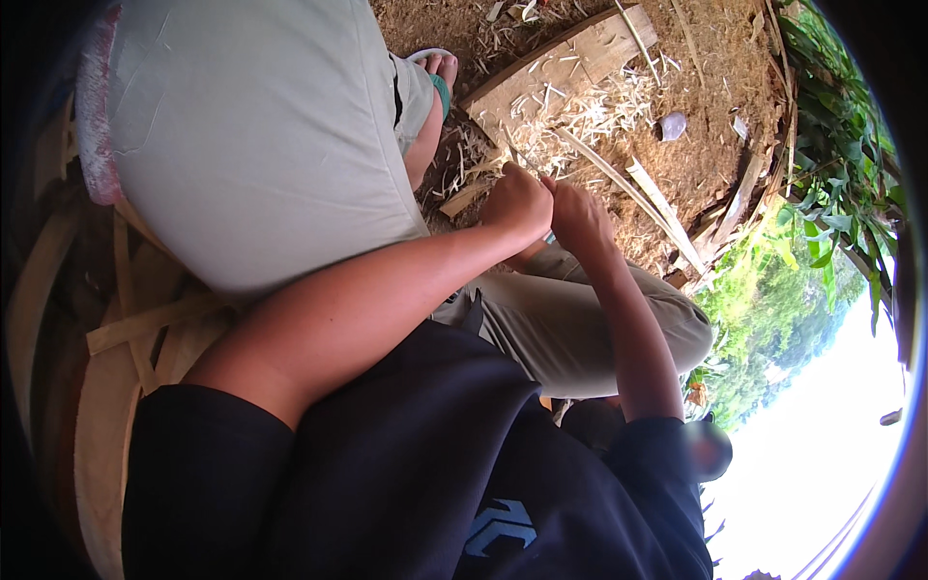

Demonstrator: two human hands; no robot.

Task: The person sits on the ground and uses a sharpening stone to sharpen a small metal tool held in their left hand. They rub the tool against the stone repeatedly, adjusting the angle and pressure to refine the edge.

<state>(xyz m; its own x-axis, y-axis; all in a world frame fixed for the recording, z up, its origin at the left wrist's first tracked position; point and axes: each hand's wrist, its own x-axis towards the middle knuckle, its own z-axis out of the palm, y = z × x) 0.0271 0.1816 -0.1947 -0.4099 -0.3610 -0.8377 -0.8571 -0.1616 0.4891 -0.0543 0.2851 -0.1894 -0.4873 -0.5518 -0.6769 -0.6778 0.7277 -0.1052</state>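
Note:
My left hand [519, 205] is closed in a fist, and my right hand [583, 224] is closed just beside it, the two touching or nearly so. They are held above my bent right leg [570, 329]. From the fists a thin, dark, narrow piece [520, 155] points toward the ground. Whether it is a blade or a sliver of wood I cannot tell, nor which hand grips it. The fingers hide whatever lies inside them. Beyond the hands a wooden plank [561, 72] rests on the ground, with pale wood shavings [614, 121] scattered on and around it.
Long wooden strips [667, 217] lie right of the plank, near a small translucent piece of litter [672, 126]. A sandalled foot [440, 82] stands left of the plank. Curved wooden slats [106, 406] are at far left, green plants [831, 145] at right. Someone's blurred head [709, 451] shows by my right sleeve.

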